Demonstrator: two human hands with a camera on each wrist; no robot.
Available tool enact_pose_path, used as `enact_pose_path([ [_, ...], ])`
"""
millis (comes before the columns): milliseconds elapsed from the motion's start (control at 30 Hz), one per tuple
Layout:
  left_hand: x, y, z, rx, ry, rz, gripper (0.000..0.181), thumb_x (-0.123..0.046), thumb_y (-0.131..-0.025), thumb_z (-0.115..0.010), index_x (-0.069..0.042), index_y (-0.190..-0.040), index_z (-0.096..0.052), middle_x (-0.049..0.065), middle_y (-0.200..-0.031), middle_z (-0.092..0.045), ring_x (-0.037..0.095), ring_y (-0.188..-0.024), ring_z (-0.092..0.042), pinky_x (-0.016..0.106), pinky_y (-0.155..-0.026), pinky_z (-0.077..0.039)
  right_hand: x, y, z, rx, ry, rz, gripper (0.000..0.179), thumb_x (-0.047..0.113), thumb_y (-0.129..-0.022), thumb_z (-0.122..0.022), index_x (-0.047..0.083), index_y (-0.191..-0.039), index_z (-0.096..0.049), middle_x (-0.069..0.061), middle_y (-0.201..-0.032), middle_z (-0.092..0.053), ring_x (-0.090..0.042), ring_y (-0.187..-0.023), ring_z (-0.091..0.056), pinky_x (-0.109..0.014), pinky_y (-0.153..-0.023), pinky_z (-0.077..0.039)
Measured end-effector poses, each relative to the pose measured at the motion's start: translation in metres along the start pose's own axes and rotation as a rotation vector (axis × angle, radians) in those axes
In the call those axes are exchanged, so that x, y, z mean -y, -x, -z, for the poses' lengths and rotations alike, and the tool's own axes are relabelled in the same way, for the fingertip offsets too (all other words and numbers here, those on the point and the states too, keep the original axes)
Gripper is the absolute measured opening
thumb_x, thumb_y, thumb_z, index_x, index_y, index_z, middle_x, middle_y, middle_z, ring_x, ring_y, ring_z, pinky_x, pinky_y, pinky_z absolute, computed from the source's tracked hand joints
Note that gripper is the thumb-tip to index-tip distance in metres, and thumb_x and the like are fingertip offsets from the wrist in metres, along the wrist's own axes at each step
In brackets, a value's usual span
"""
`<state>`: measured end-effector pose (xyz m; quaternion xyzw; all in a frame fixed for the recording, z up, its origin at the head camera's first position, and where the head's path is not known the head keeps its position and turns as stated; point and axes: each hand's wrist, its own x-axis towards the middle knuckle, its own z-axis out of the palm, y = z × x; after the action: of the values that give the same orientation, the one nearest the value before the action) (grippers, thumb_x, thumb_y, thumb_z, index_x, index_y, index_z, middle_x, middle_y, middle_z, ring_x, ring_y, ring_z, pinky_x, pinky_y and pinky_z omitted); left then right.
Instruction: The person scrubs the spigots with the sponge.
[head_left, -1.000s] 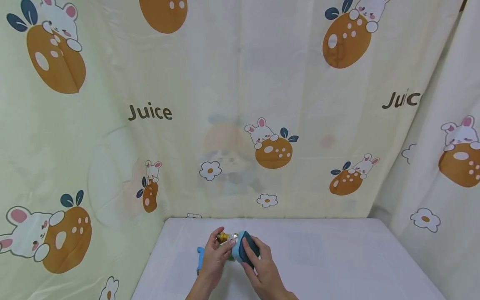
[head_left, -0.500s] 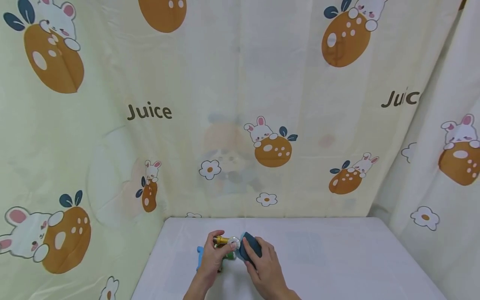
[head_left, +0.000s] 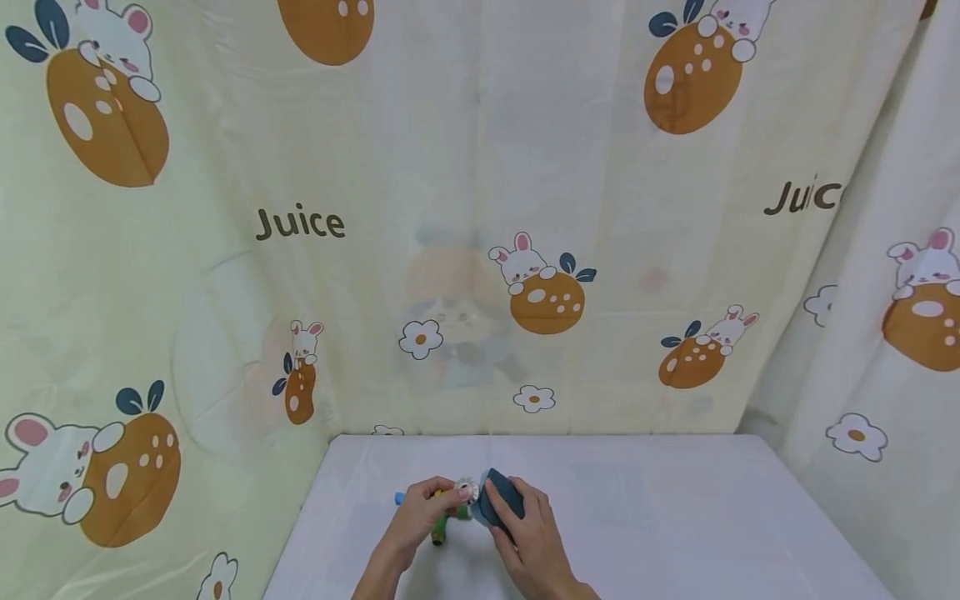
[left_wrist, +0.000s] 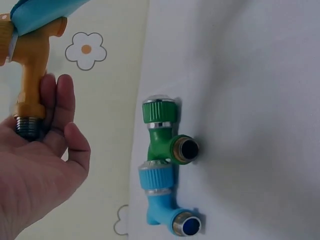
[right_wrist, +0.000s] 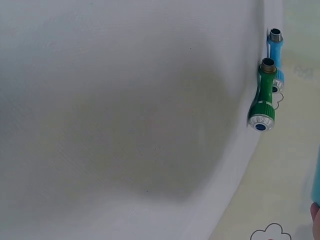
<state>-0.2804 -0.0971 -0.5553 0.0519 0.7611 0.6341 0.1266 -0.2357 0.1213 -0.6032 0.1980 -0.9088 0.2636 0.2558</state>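
My left hand [head_left: 417, 518] holds a yellow angle valve [left_wrist: 35, 65], its threaded end pointing down toward the palm in the left wrist view. In the head view mostly the valve's clear, round knob end shows, pinched by thumb and fingers. My right hand [head_left: 536, 537] grips a two-tone blue sponge [head_left: 504, 498], dark outside and lighter on the side facing the valve. The sponge is right at the knob end, and its light blue part [left_wrist: 45, 15] overlaps the valve top in the left wrist view. Only a fingertip of the right hand shows in the right wrist view.
A green angle valve [left_wrist: 161, 142] and a light blue one [left_wrist: 160, 200] lie close together on the white table [head_left: 675, 517], below and beside the left hand. Behind the table hangs a cream curtain [head_left: 450, 167] with printed rabbits and fruit.
The left hand has turned and shifted slightly, so the yellow valve's body now hides behind the fingers and more of the green valve shows. The sponge has tilted, showing more of its dark side.
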Motion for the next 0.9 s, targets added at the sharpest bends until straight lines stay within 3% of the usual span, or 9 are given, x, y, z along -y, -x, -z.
enact_pose_path([
  [267, -0.001, 0.002, 0.004, 0.164, 0.010, -0.019, 0.041, -0.047, -0.100, -0.063, -0.009, -0.107, -0.075, -0.002, -0.089, -0.067, 0.015, -0.086, -0.058, 0.035, -0.083, -0.048, 0.001, -0.003, 0.003, 0.014, -0.016, 0.015, 0.063, 0.027, -0.101, -0.066, 0.037, -0.158, -0.042, -0.017, -0.156, -0.044, -0.033, -0.135, -0.043, -0.055, -0.101, -0.049],
  [500, 0.001, 0.003, 0.000, 0.178, 0.019, -0.075, 0.042, -0.041, -0.099, -0.066, -0.008, -0.122, -0.075, -0.005, -0.096, -0.069, 0.014, -0.090, -0.055, 0.032, -0.082, -0.044, 0.000, -0.006, 0.006, 0.032, -0.025, -0.026, 0.065, 0.025, -0.100, -0.067, 0.035, -0.159, -0.041, -0.018, -0.156, -0.044, -0.034, -0.136, -0.042, -0.056, -0.103, -0.048],
  [667, 0.003, 0.002, -0.005, 0.177, 0.019, -0.104, 0.046, -0.040, -0.098, -0.068, -0.008, -0.131, -0.072, -0.003, -0.108, -0.075, 0.014, -0.098, -0.061, 0.032, -0.089, -0.047, -0.001, -0.010, 0.006, 0.029, -0.086, -0.120, 0.064, 0.022, -0.101, -0.066, 0.032, -0.159, -0.043, -0.018, -0.155, -0.045, -0.036, -0.133, -0.045, -0.057, -0.102, -0.050],
  [900, 0.005, 0.004, -0.012, 0.223, 0.005, -0.119, 0.050, -0.041, -0.098, -0.069, -0.011, -0.139, -0.067, 0.003, -0.122, -0.074, 0.017, -0.108, -0.062, 0.035, -0.096, -0.049, -0.002, -0.016, 0.008, 0.044, -0.348, -0.306, 0.058, 0.020, -0.104, -0.059, 0.028, -0.159, -0.043, -0.018, -0.151, -0.046, -0.036, -0.132, -0.043, -0.059, -0.103, -0.046],
])
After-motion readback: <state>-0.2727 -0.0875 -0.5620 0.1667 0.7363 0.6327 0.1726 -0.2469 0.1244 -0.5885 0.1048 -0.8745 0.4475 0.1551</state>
